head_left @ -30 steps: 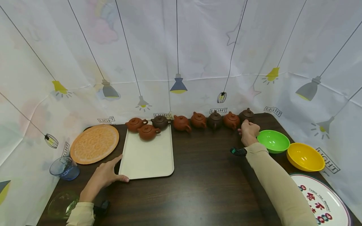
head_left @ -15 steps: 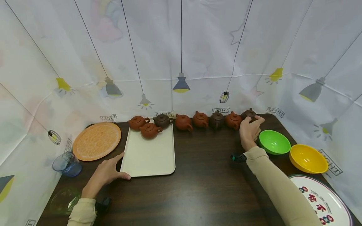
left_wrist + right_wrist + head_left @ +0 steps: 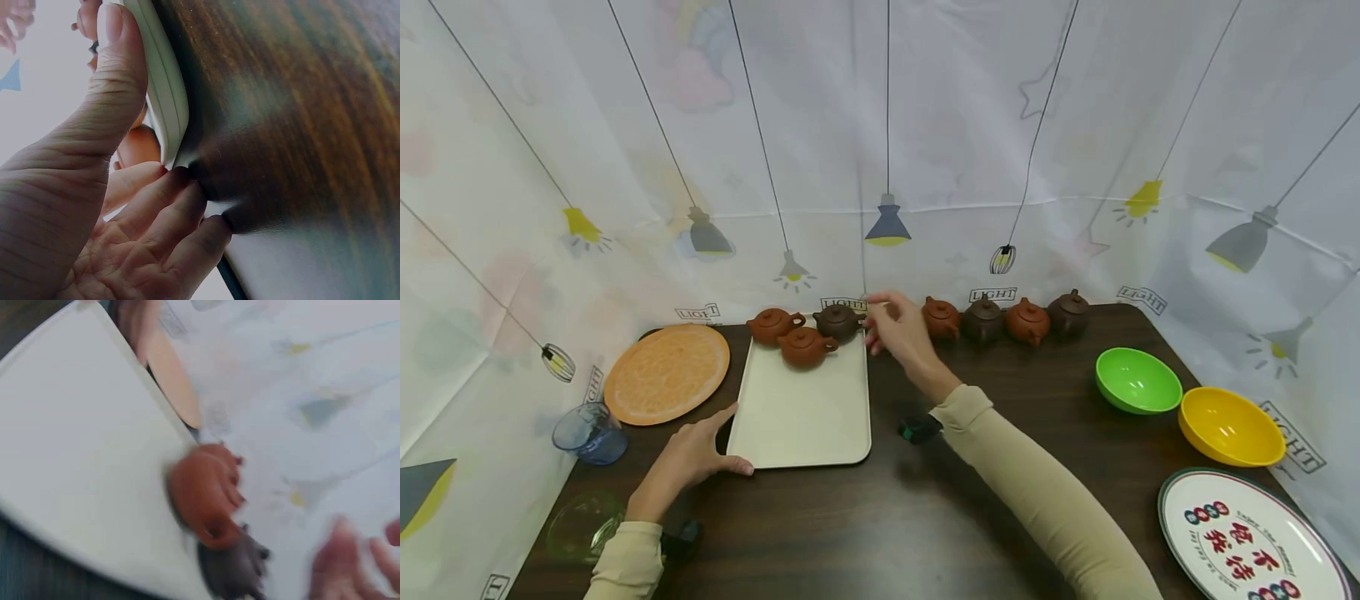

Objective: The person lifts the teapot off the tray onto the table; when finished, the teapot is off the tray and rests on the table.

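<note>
Left fingers (image 3: 153, 203) spread; right fingers (image 3: 889, 297) seem loosely bent.

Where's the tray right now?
In the head view, the tray lies left of centre, the left hand at its near left corner and three teapots at its far end.

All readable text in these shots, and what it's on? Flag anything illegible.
"LIGHT": printed repeatedly on the backdrop, in boxed labels; the one at lower left is cut off by the frame.
"不", "我", "待": large red characters on the plate; the fourth, top left of "不", is unclear.
Curved small print on the plate: too small to read reliably.
Backdrop print in the right wrist view: too blurred to read.
</note>
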The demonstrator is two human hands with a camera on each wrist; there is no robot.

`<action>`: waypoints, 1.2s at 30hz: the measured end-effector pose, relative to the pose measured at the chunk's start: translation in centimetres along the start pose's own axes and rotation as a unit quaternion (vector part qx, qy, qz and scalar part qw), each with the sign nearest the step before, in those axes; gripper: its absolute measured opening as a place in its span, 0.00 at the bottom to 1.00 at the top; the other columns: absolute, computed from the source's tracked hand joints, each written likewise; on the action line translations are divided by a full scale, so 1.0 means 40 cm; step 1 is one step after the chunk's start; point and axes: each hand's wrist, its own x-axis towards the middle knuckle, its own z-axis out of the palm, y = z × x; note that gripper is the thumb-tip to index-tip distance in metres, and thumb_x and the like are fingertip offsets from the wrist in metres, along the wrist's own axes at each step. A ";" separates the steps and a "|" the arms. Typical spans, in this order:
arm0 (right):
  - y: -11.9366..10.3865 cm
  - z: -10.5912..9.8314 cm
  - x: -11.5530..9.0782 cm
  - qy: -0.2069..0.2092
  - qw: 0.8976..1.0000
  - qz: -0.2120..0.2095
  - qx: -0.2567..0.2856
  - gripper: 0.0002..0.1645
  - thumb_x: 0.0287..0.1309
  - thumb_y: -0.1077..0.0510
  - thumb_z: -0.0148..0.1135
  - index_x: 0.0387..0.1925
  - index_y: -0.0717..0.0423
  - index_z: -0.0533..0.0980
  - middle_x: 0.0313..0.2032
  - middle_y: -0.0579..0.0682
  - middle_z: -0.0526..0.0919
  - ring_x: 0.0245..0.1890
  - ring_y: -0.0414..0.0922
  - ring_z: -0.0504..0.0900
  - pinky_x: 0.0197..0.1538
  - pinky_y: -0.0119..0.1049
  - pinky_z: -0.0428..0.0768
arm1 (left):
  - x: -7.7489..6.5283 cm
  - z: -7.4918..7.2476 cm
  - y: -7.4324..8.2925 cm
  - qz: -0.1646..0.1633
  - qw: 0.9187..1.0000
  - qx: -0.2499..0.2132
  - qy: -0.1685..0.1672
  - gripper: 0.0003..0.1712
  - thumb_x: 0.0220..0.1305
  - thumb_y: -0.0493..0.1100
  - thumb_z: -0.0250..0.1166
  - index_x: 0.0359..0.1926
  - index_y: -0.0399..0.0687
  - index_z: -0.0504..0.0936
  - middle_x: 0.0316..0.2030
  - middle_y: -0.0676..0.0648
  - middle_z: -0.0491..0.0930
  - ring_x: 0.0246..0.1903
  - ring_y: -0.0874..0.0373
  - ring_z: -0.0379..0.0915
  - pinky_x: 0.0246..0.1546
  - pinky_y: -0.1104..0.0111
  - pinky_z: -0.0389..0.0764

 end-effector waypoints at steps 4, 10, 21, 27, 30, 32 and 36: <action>0.046 0.082 0.023 -0.121 0.983 0.133 -0.038 0.31 0.85 0.45 0.49 0.79 0.53 0.64 0.57 0.65 0.83 0.39 0.54 0.91 0.42 0.45 0.91 | -0.011 -0.009 0.018 -0.010 1.000 -0.016 -0.005 0.77 0.37 0.77 0.83 0.82 0.43 0.65 0.69 0.26 0.76 0.63 0.23 0.76 0.62 0.28 0.73; 0.130 0.141 0.035 -0.132 0.969 0.199 -0.064 0.28 0.85 0.43 0.48 0.71 0.57 0.69 0.54 0.66 0.86 0.32 0.50 0.91 0.39 0.42 0.91 | -0.031 -0.040 0.066 -0.019 0.999 -0.005 -0.025 0.73 0.44 0.68 0.86 0.82 0.38 0.62 0.69 0.24 0.75 0.64 0.23 0.75 0.63 0.31 0.76; 0.143 0.154 0.032 -0.108 0.980 0.169 -0.001 0.22 0.81 0.51 0.58 0.51 0.68 0.85 0.42 0.66 0.91 0.29 0.43 0.92 0.49 0.40 0.92 | 0.034 0.046 -0.062 -0.002 1.000 -0.002 0.006 0.77 0.37 0.82 0.79 0.83 0.50 0.63 0.68 0.28 0.78 0.62 0.24 0.78 0.59 0.30 0.76; 0.089 0.050 0.010 -0.155 0.982 0.110 -0.006 0.22 0.82 0.52 0.58 0.50 0.70 0.84 0.54 0.77 0.84 0.34 0.43 0.93 0.58 0.53 0.89 | -0.014 0.000 0.005 -0.013 1.000 -0.018 -0.004 0.75 0.40 0.76 0.83 0.82 0.42 0.65 0.68 0.25 0.77 0.62 0.23 0.77 0.60 0.30 0.76; 0.071 -0.037 -0.014 -0.158 0.983 0.093 -0.003 0.22 0.82 0.53 0.57 0.51 0.72 0.82 0.54 0.77 0.82 0.37 0.44 0.92 0.56 0.52 0.90 | -0.030 -0.027 0.041 -0.009 1.000 -0.019 -0.007 0.73 0.43 0.71 0.84 0.81 0.39 0.65 0.67 0.24 0.77 0.61 0.23 0.77 0.60 0.32 0.78; 0.071 -0.095 -0.032 -0.154 0.984 0.091 -0.009 0.23 0.83 0.53 0.56 0.53 0.73 0.80 0.53 0.74 0.81 0.37 0.44 0.91 0.53 0.48 0.91 | -0.031 -0.035 0.051 -0.004 1.000 -0.012 -0.007 0.71 0.44 0.69 0.84 0.81 0.39 0.64 0.67 0.25 0.77 0.61 0.24 0.78 0.60 0.34 0.79; 0.103 -0.182 -0.056 -0.150 0.983 0.106 -0.028 0.24 0.83 0.55 0.54 0.55 0.77 0.79 0.52 0.71 0.81 0.37 0.43 0.91 0.49 0.42 0.92 | -0.027 -0.039 0.052 -0.001 1.000 -0.004 -0.012 0.71 0.46 0.67 0.84 0.82 0.38 0.63 0.68 0.26 0.77 0.61 0.23 0.77 0.61 0.35 0.79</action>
